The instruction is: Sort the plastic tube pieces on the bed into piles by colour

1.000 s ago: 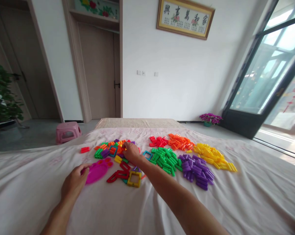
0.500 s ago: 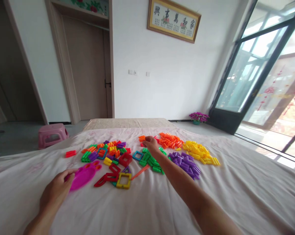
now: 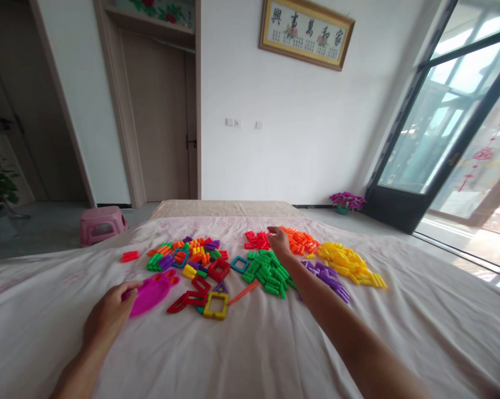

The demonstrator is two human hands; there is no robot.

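Observation:
My left hand (image 3: pixel 114 310) grips the edge of a magenta paw-shaped plate (image 3: pixel 150 293) at the lower left. My right hand (image 3: pixel 279 241) reaches over the back of the cloth, fingers slightly apart with nothing visible between them. It is between the red pieces (image 3: pixel 257 240) and the orange pile (image 3: pixel 303 241). Nearer me lie green pieces (image 3: pixel 270 271), with purple ones (image 3: pixel 326 279) partly behind my right forearm and a yellow pile (image 3: pixel 349 263) further right. A mixed-colour pile (image 3: pixel 195 252) sits left of centre.
Red frames (image 3: pixel 218 270), a yellow square frame (image 3: pixel 215 306) and a blue one (image 3: pixel 240 264) lie mid-cloth. A red piece (image 3: pixel 130 256) sits apart at left. Beyond the cloth (image 3: pixel 241 354) are a pink stool (image 3: pixel 103 224) and a flowerpot (image 3: pixel 343 209).
My right hand has moved right from the red pieces toward the orange pile, and the orange piece no longer shows in its fingers. My left hand still holds the plate. The view has turned slightly left.

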